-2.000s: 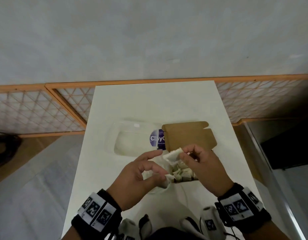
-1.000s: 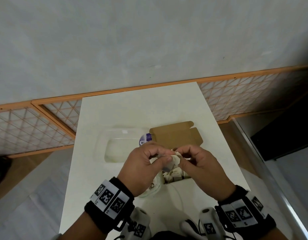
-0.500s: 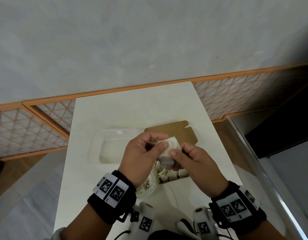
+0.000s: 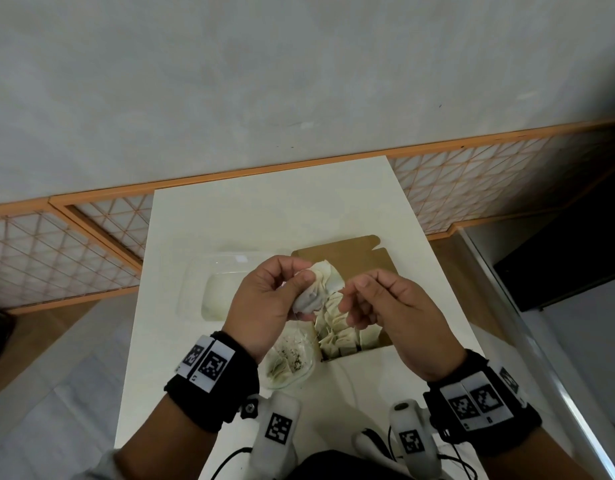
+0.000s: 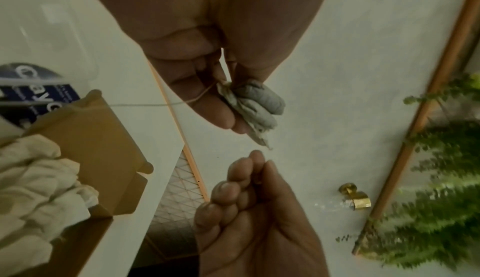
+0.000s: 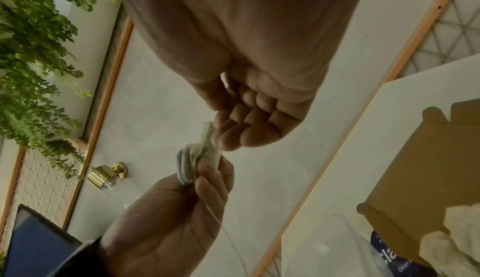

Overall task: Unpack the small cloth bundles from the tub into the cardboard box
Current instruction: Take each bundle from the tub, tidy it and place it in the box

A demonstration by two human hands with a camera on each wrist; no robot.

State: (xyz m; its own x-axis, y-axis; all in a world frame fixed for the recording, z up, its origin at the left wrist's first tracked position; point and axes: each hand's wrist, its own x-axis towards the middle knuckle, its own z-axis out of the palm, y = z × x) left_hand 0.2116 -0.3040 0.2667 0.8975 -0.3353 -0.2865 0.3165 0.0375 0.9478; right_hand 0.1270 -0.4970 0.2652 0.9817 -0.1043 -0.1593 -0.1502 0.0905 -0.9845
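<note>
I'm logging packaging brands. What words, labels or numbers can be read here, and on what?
"Cl…y…": partial white lettering on the dark blue label of the clear plastic lid.
"cla…", with "Clean…" beneath: the same label, cut off in the right wrist view.
Wristband markers: coded squares, no readable words.

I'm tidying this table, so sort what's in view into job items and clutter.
Job items:
- small grey-white cloth bundle, pinched in left hand
- brown cardboard box holding pale bundles
- small clear plastic tub
- right hand

Lying about:
- clear plastic lid
- gold wall fitting
- green foliage
</note>
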